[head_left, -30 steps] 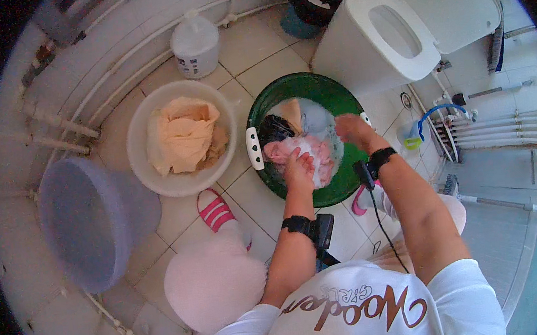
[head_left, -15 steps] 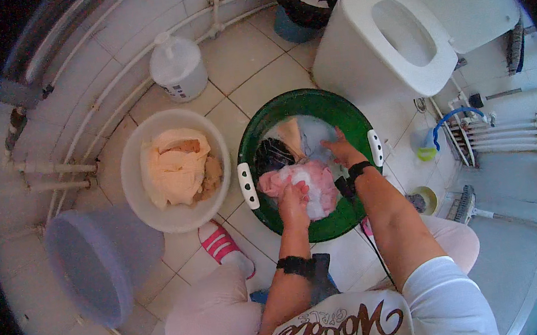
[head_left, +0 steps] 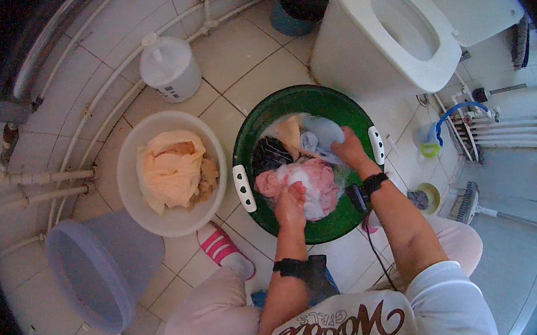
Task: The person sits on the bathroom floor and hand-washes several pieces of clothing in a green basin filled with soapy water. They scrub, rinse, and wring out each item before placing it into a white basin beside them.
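Observation:
A green tub [head_left: 346,106] with white handles stands on the floor before me, with wet laundry in cloudy water. My left hand [head_left: 290,207] has its fingers curled into a pink cloth [head_left: 322,179] covered with white suds. Toward the tub's right side, my right hand [head_left: 350,149] is closed at the edge of a pale bluish patch, wet cloth or soapy water; its fingertips are partly hidden. Beyond the pink cloth lie a black striped cloth [head_left: 271,153] and a beige cloth [head_left: 289,134].
Left of the tub stands a white basin [head_left: 132,198] holding peach-coloured cloth [head_left: 170,176]. A lavender bucket [head_left: 120,263] lies tipped nearby. A white container [head_left: 170,71], a lined bin [head_left: 294,18] and a toilet [head_left: 348,52] stand beyond. At right are a brush [head_left: 466,201] and small bowl [head_left: 434,197].
My right hand has gone from spread fingers to closed ones, shifting slightly right. The left hand stays on the pink cloth. The whole view has shifted slightly.

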